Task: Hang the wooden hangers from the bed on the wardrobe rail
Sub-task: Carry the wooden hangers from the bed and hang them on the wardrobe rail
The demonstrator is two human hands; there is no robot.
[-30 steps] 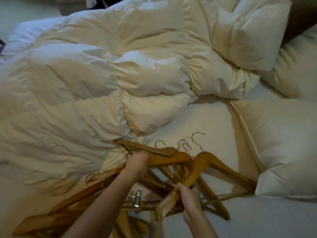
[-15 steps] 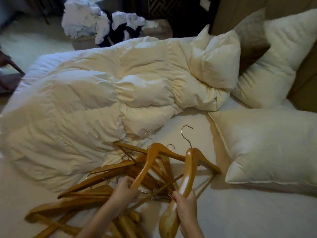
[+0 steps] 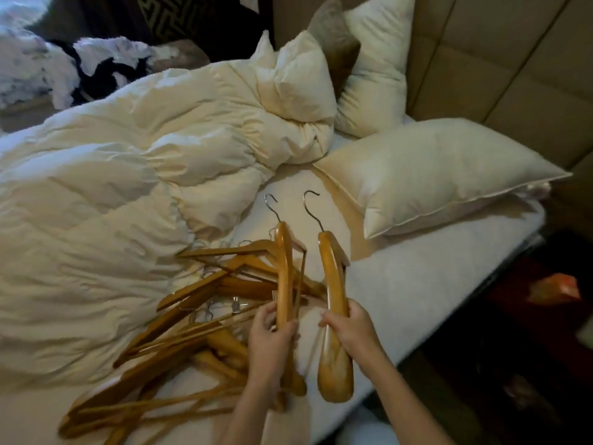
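Wooden slim hanger (image 3: pixel 284 268) gripped edge-on by the left hand (image 3: pixel 269 335); broad-shouldered hanger (image 3: pixel 333 284) clasped by the right hand (image 3: pixel 353 329) just beside it, both hooks pointing away. Heap of hangers (image 3: pixel 224 281) lies on the bed (image 3: pixel 417 284) left of the left hand, touching the duvet (image 3: pixel 112 220).

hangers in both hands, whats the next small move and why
Probably lift both clear of the pile and turn toward the wardrobe. The left hand grips a slim hanger and the right hand a thick hanger, hooks pointing the same way; the slim one overlaps the pile, and no rail is in view.
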